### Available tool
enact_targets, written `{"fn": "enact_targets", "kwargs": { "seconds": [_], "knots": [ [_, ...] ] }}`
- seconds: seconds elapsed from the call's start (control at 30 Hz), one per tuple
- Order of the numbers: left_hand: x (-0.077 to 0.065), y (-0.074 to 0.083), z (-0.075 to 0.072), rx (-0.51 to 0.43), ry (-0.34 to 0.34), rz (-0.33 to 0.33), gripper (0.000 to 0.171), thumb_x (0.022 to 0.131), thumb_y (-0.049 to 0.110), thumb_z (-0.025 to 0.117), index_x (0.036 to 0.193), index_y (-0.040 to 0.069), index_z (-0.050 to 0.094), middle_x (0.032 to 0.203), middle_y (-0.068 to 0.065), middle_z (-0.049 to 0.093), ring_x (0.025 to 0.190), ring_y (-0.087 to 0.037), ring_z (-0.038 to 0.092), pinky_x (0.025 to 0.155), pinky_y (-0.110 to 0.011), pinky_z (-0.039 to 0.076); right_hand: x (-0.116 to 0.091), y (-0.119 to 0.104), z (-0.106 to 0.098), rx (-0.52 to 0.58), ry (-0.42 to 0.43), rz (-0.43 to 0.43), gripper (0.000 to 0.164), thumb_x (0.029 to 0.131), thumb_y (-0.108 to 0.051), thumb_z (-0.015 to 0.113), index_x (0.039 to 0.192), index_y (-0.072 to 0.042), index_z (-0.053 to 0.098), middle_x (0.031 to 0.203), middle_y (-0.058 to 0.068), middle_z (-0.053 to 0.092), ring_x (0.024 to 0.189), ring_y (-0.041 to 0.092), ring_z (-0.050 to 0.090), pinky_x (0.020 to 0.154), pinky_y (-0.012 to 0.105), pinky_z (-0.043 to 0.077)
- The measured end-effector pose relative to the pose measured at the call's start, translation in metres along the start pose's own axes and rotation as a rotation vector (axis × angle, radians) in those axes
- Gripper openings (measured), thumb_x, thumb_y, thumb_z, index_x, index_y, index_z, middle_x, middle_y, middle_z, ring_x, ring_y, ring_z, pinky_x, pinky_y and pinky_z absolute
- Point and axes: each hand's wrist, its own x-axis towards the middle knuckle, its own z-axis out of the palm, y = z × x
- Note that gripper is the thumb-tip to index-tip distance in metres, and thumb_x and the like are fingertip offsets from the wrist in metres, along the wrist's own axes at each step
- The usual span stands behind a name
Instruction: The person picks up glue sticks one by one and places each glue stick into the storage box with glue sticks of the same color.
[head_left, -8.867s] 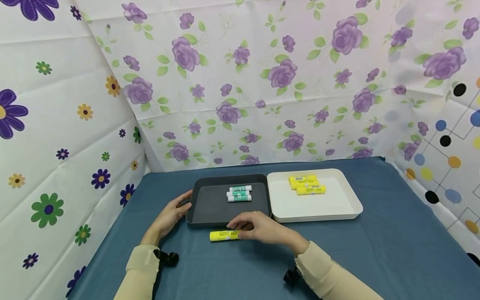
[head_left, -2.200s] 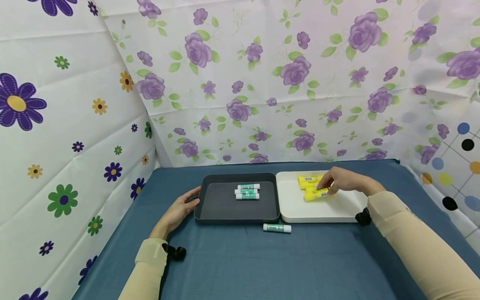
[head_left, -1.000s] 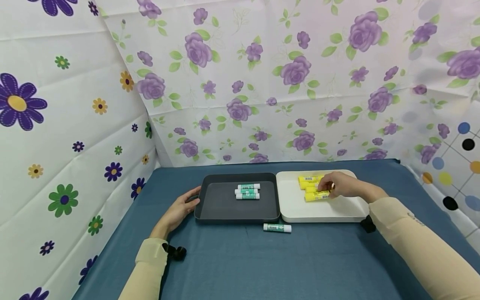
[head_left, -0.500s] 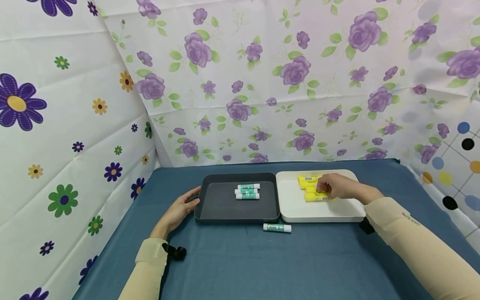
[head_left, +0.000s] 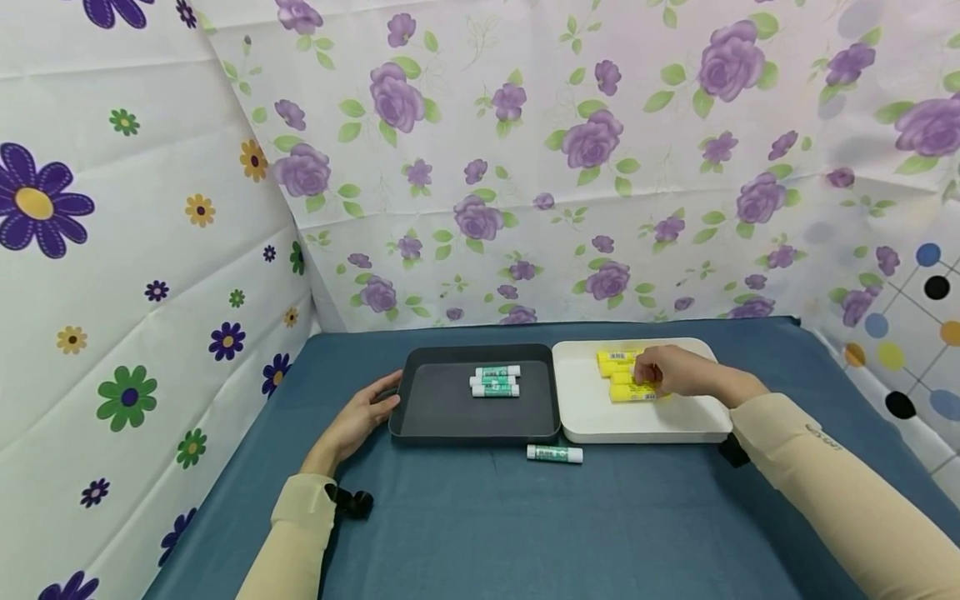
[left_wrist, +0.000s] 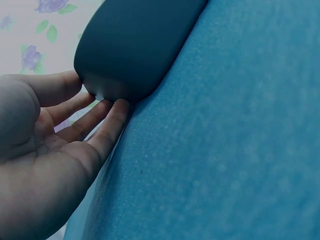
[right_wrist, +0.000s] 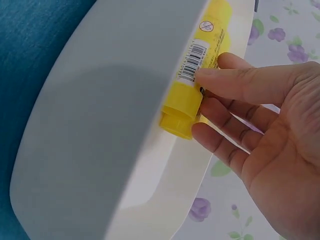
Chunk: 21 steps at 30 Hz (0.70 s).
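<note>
My right hand (head_left: 675, 372) is over the white tray (head_left: 637, 429), thumb and fingers pinching the front yellow glue stick (right_wrist: 192, 65). In the right wrist view the thumb lies on its barcode label, with fingers on its far side. More yellow glue sticks (head_left: 617, 357) lie just behind it, partly covered. My left hand (head_left: 358, 423) rests at the left end of the dark grey tray (head_left: 472, 432); in the left wrist view the extended fingers touch its outer wall (left_wrist: 130, 55). Several green-and-white glue sticks (head_left: 495, 391) lie in the grey tray.
Another green-and-white glue stick (head_left: 555, 454) lies on the blue tablecloth (head_left: 480, 533), in front of where the two trays meet. The trays stand side by side near the table's back edge. Flowered sheets (head_left: 450, 167) hang behind and at the left.
The yellow glue stick that lay before the grey tray is now in the white tray, turned from slanted to straight. A green-and-white one now lies in front. The left hand stays put.
</note>
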Motion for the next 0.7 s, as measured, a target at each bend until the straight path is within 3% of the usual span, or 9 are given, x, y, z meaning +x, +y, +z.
{"fn": "enact_targets", "kwargs": {
  "seconds": [0.7],
  "knots": [
    [-0.001, 0.001, 0.0, 0.0, 0.001, 0.001, 0.061, 0.113, 0.015, 0.048, 0.167, 0.011, 0.022, 0.169, -0.02, 0.021, 0.154, -0.041, 0.025, 0.125, -0.061, 0.022, -0.002, -0.015, -0.008, 0.044, 0.03, -0.016, 0.029, 0.082, 0.014, 0.065, 0.101, -0.007, 0.07, 0.095, 0.006, 0.063, 0.088, 0.025, 0.054, 0.076, 0.036, 0.049]
  ]
}}
